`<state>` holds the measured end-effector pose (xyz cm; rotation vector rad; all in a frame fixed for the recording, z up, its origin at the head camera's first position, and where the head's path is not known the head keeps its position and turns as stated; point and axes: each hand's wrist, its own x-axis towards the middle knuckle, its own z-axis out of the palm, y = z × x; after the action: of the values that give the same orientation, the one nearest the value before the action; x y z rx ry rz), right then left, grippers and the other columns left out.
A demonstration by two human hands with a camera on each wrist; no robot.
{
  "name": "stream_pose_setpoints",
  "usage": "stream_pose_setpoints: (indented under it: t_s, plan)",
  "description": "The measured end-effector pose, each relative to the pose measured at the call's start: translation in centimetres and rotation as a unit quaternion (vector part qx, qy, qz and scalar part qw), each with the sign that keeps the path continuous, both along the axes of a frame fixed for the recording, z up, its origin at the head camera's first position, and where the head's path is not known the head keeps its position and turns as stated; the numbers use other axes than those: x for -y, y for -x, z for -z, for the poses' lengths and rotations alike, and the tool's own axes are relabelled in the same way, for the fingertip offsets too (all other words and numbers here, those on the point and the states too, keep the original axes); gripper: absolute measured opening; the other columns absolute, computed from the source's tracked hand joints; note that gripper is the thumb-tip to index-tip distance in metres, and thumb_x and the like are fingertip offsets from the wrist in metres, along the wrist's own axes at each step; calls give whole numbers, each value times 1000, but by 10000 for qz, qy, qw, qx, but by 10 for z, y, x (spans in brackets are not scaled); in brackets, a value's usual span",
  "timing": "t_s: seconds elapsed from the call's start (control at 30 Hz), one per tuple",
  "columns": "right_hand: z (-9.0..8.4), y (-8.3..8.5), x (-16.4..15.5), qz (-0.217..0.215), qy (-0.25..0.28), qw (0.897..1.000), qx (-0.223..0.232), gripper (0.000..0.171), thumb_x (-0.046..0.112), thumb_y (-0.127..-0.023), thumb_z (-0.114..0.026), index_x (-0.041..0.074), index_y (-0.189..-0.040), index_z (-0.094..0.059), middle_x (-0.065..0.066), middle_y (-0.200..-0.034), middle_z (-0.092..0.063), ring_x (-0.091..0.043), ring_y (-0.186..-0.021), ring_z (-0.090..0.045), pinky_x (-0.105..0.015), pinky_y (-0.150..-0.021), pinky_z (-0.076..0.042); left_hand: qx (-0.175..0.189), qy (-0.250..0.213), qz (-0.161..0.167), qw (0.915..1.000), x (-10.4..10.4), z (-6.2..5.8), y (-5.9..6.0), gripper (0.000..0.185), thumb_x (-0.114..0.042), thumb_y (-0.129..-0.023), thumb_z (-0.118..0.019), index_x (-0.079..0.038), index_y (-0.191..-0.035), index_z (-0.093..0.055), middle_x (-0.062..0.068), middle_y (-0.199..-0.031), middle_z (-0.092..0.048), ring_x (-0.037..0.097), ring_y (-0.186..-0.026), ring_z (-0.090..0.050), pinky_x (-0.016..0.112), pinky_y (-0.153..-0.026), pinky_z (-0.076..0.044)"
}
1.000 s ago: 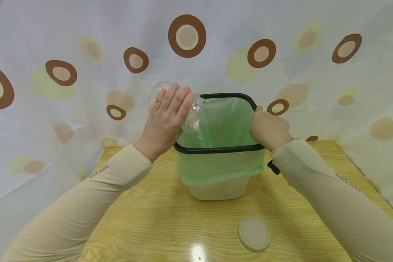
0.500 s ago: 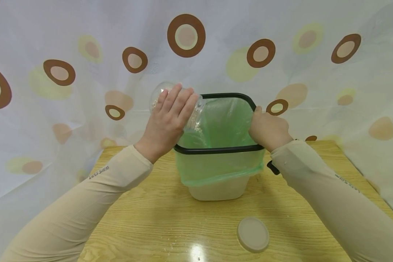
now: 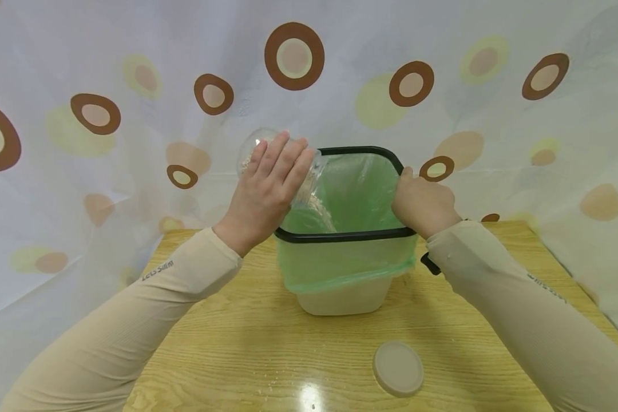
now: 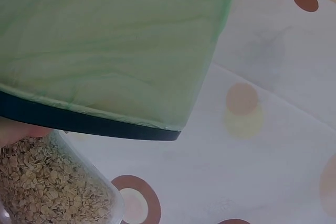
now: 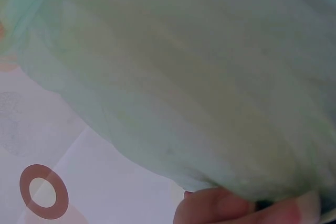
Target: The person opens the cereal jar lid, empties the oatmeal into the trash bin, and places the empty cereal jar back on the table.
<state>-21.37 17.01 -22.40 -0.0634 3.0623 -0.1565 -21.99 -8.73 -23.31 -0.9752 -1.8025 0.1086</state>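
My left hand [image 3: 265, 191] grips a clear jar [image 3: 249, 143] of rolled oats [image 4: 58, 187], tipped with its mouth over the left side of a trash bin [image 3: 345, 300]. A stream of oats runs from the mouth into the green bag [image 3: 360, 189] lining the bin. Curled over the right side of the bin's black rim [image 3: 345, 236], my right hand [image 3: 423, 201] holds the rim and the bag; its fingertips [image 5: 226, 205] show against the bag in the right wrist view. The bag's lower edge hangs outside, partway down the bin.
A round beige lid [image 3: 398, 368] lies on the wooden table [image 3: 226, 343] in front of the bin. Small pale crumbs are scattered near the table's front. Behind stands a white curtain [image 3: 340, 114] with brown and yellow circles.
The jar in my left hand has tipped further down and shifted slightly right. Oats that were gathered at its mouth now fall in a stream into the bag. My right hand stays on the rim.
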Motion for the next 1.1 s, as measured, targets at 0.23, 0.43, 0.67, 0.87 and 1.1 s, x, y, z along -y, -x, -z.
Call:
stream_pose_setpoints:
  t_s: [0.23,0.43,0.67,0.87,1.1]
  plan:
    - [0,-1,0,-53,51,9999,-95,54,7,-100,-30,-17,-146,-15,-9,-49,-46,-12,-42,-25,-31,-46,-27,23,15,-21,10000,1,-1,0,49,16,-86,-47,0,-131,-47,18,-131,-50,39,-127,-43,51,-108,-30]
    - [1,-1,0,-52,12,9999,-129,54,7,-99,-30,-17,-146,-16,-10,-50,-49,-13,-41,-26,-32,-46,-28,0,55,13,10000,2,1,0,47,16,-88,-47,0,-131,-46,18,-132,-50,38,-127,-43,51,-107,-31]
    - [1,0,0,-23,-4,9999,-104,54,7,-99,-31,-17,-146,-17,-12,-52,-51,-14,-42,-28,-33,-46,-30,-101,86,57,9999,1,1,0,46,18,-89,-44,-1,-131,-47,17,-131,-50,38,-127,-43,50,-107,-31]
    - [1,-1,0,-65,1,9999,-99,54,7,-99,-30,-17,-146,-17,-10,-51,-49,-13,-42,-26,-32,-46,-28,-71,108,43,9999,2,3,0,45,17,-89,-46,0,-130,-48,17,-131,-50,38,-127,-43,50,-107,-31]
    - [0,-1,-1,-34,15,10000,-80,54,7,-99,-29,-17,-146,-16,-10,-50,-48,-13,-41,-25,-32,-46,-27,-79,206,39,9998,3,1,0,43,17,-91,-44,0,-130,-49,17,-131,-51,38,-126,-44,50,-107,-31]
